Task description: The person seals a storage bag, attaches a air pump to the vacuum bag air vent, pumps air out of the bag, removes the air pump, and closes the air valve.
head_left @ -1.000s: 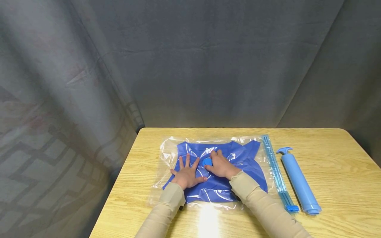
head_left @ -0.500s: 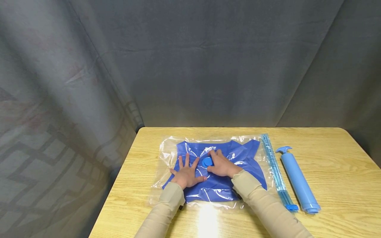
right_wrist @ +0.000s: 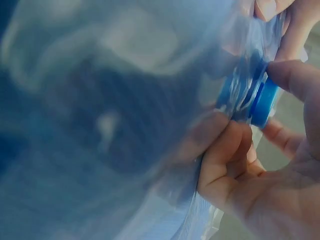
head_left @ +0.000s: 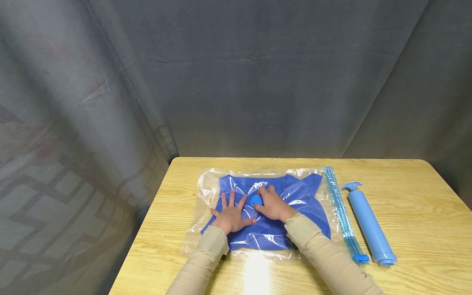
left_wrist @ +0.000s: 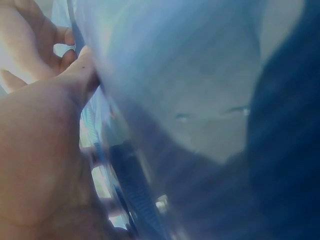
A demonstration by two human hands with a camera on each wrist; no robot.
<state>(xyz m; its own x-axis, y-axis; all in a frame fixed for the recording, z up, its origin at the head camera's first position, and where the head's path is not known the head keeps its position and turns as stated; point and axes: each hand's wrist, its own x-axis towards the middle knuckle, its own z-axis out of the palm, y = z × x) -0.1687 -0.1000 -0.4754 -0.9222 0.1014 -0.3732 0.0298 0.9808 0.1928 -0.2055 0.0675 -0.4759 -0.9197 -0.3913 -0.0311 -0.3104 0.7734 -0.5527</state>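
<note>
A clear vacuum storage bag (head_left: 208, 182) with folded blue fabric (head_left: 309, 205) inside lies flat on the table. My left hand (head_left: 230, 219) presses on its left half, fingers straight and spread. Near the bag's middle sits a round blue valve cap (head_left: 256, 200). My right hand (head_left: 274, 205) pinches this cap by its edge. In the right wrist view, the thumb and a finger stand at opposite sides of the blue cap (right_wrist: 265, 102), while other fingers of the right hand (right_wrist: 280, 185) curl against the plastic. Glossy film fills most of the left wrist view beside the left hand (left_wrist: 45, 145).
Along the bag's right end runs a blue zip strip (head_left: 341, 205), with a blue slider (head_left: 361, 259) at its near end. A light blue hand pump (head_left: 370, 225) lies to the right of it on the wooden table (head_left: 424, 205). Grey curtains (head_left: 258, 82) hang behind and at the left.
My right fingers and thumb drew back slightly from the cap half a second ago, then came in around its edge again. My left hand stays in place on the bag.
</note>
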